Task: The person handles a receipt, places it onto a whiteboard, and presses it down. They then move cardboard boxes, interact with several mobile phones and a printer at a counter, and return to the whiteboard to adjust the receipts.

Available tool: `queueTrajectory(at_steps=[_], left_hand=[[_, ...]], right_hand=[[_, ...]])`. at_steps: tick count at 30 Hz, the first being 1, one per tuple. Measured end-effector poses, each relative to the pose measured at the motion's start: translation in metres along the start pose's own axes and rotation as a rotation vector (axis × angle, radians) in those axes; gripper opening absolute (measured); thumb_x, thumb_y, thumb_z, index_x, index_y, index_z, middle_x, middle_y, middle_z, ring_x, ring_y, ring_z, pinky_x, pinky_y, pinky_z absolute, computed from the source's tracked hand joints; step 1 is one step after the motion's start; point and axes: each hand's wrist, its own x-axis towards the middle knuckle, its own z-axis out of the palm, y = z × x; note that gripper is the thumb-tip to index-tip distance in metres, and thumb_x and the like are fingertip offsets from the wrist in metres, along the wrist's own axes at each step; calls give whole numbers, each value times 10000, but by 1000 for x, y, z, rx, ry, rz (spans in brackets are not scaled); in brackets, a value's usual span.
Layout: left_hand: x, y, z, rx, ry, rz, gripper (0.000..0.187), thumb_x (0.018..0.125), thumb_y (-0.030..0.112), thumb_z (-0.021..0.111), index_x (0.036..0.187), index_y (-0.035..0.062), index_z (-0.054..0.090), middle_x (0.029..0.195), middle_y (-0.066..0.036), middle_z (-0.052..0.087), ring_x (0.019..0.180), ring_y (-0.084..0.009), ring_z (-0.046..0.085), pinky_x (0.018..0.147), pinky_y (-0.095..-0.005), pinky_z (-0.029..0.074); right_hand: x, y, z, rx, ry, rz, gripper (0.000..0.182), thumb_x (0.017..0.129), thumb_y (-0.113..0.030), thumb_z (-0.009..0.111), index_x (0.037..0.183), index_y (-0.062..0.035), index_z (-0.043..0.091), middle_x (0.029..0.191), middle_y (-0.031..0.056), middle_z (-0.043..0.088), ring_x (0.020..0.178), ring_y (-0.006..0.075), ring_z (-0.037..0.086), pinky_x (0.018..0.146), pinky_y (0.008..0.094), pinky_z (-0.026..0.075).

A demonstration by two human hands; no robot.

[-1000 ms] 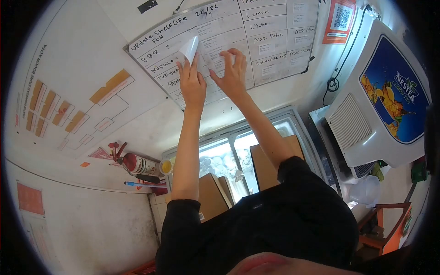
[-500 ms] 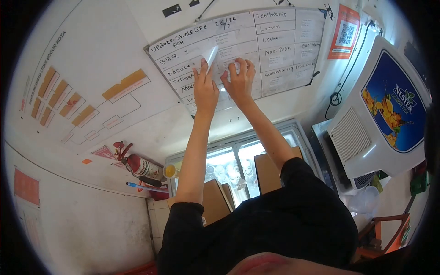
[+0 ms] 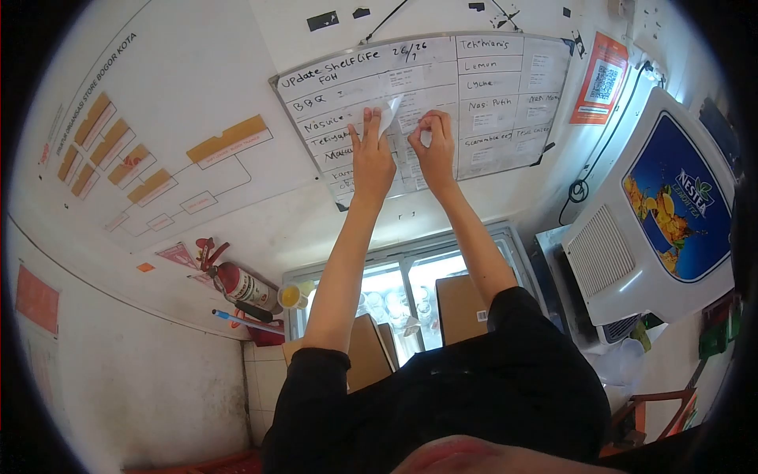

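Right hand (image 3: 437, 156) has pinched its fingertips together at the board (image 3: 439, 95), on what I cannot tell; left hand (image 3: 373, 162) grips sheet (image 3: 388, 118); handling appears unfinished

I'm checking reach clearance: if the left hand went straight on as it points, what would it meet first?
The left hand would probably meet the white rectangular board with black handwriting, directly ahead; depth is unclear, so it may already be touching.
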Motion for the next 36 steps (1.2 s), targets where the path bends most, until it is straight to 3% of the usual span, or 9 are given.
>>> queueTrajectory(at_steps=[9,11,16,20,25,28,33,35,36], left_hand=[[1,-3,-5,-28,-20,4,457,797,-77,523,1250,-124,497,1451,-197,394,1368,-375,371,1104,-629,296],[1,-3,-4,-34,-45,-13,255,823,-86,512,1069,-108,576,1462,-202,408,1432,-333,311,1116,-631,267],[1,-1,-4,-28,-39,-19,199,850,-55,498,1023,-93,587,1467,-199,405,1437,-331,302,1134,-617,246],[-1,-3,-2,-6,-46,0,195,880,-17,508,1040,-85,597,1483,-192,391,1438,-340,295,1138,-615,243],[-5,-4,8,62,-18,6,201,898,31,530,1054,-67,611,1498,-179,378,1437,-342,295,1129,-628,257],[-5,-1,10,127,-28,8,203,892,34,540,1055,-61,614,1502,-172,376,1437,-337,297,1131,-630,255],[-5,-1,9,84,-53,-1,195,883,31,549,1039,-63,620,1504,-176,371,1442,-342,286,1132,-638,247],[-4,-2,13,86,-2,31,79,860,-14,529,829,-56,589,1504,-200,363,1428,-387,291,1089,-658,299],[-3,-2,14,81,-10,30,79,860,-14,529,829,-56,589,1504,-200,363,1428,-387,291,1089,-658,299]], right_hand=[[3,4,7,-198,-135,-112,296,764,-87,741,986,-34,552,1071,147,511,978,344,524,809,444,464],[4,9,7,-144,-150,-93,303,754,-95,744,982,-40,553,1052,142,509,965,343,518,805,456,460],[10,3,10,-473,-212,-272,196,728,-47,712,851,-39,559,905,102,515,840,297,541,734,416,451],[14,13,6,-420,-257,-308,176,724,-60,707,806,-38,553,795,75,527,800,279,557,730,409,440],[19,18,-13,63,-195,-67,160,761,-1,675,750,9,516,670,106,500,563,222,466,553,323,392],[19,23,-20,56,-174,-94,147,797,22,637,749,18,498,662,116,478,544,173,434,497,296,356],[7,38,-31,133,-145,161,124,830,-6,626,760,7,524,672,61,514,611,111,493,573,283,411],[-2,42,-42,227,-95,281,114,818,-15,644,760,-5,546,686,51,532,629,108,523,591,276,423],[-6,42,-55,319,119,355,93,838,-14,630,779,-3,560,705,51,552,656,93,526,605,271,431]])
